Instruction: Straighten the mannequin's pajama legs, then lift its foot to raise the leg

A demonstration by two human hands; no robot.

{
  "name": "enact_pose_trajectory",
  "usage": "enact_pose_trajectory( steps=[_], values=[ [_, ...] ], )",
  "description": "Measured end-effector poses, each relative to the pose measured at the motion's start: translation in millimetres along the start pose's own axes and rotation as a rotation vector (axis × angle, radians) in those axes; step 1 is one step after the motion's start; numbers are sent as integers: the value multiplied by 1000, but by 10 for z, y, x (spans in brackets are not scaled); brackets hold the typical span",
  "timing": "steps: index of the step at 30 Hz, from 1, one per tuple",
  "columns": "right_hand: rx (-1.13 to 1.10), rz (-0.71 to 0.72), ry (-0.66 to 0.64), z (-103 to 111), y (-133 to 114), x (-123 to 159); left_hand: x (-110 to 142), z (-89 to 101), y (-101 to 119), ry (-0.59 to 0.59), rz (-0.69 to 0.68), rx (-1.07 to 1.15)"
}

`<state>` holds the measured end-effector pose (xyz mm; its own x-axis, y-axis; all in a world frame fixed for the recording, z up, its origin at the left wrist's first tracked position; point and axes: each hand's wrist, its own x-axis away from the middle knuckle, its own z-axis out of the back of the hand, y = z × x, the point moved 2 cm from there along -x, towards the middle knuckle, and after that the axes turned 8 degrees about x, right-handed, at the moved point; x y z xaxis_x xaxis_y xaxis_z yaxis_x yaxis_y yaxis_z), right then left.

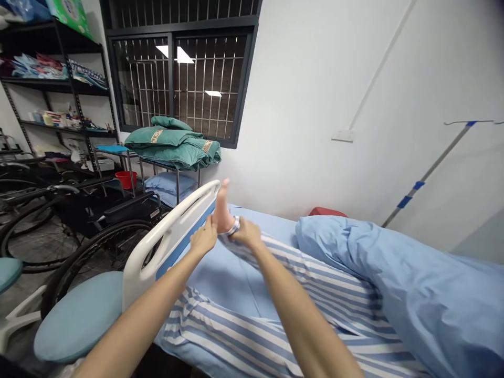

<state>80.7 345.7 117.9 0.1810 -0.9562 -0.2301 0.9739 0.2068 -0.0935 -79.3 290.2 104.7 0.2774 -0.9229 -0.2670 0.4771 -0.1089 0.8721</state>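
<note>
A bare foot (222, 212), toes pointing up, is raised above the blue bed sheet near the footboard. My left hand (205, 236) is closed on the heel and sole side of this foot. Around the ankle, at the cuff of the striped trouser leg (299, 257), my right hand (246, 232) is wrapped. The second striped trouser leg (236, 328) lies on the bed closer to me; its foot is mostly hidden behind my left forearm. Whether the foot belongs to a person or a manikin I cannot tell.
A white footboard (144, 254) borders the bed on the left, with a stool (81, 315) and a wheelchair (90, 220) beyond. A blue quilt (394, 273) is bunched on the right. An IV pole (429, 173) leans into view near the wall.
</note>
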Motion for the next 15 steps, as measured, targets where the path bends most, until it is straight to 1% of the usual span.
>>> enact_pose_trajectory(
  steps=[2,4,6,8,9,10,12,15],
  values=[
    [45,24,-62,-477,-175,54,87,118,-446,-65,86,-138],
    [73,51,-95,-932,-300,143,196,203,-790,-122,133,-269],
    [94,67,-121,-1340,-373,237,294,249,-1012,-144,73,-468],
    [116,76,-148,-1680,-405,314,363,268,-1132,-124,-28,-658],
    [127,76,-159,-1820,-412,341,384,275,-1168,-104,-56,-718],
    [138,73,-169,-1941,-414,361,397,282,-1196,-92,-55,-741],
    [155,64,-183,-2124,-415,383,403,294,-1232,-103,-12,-739],
    [164,50,-196,-2264,-422,394,386,297,-1253,-172,49,-710]
  ],
)
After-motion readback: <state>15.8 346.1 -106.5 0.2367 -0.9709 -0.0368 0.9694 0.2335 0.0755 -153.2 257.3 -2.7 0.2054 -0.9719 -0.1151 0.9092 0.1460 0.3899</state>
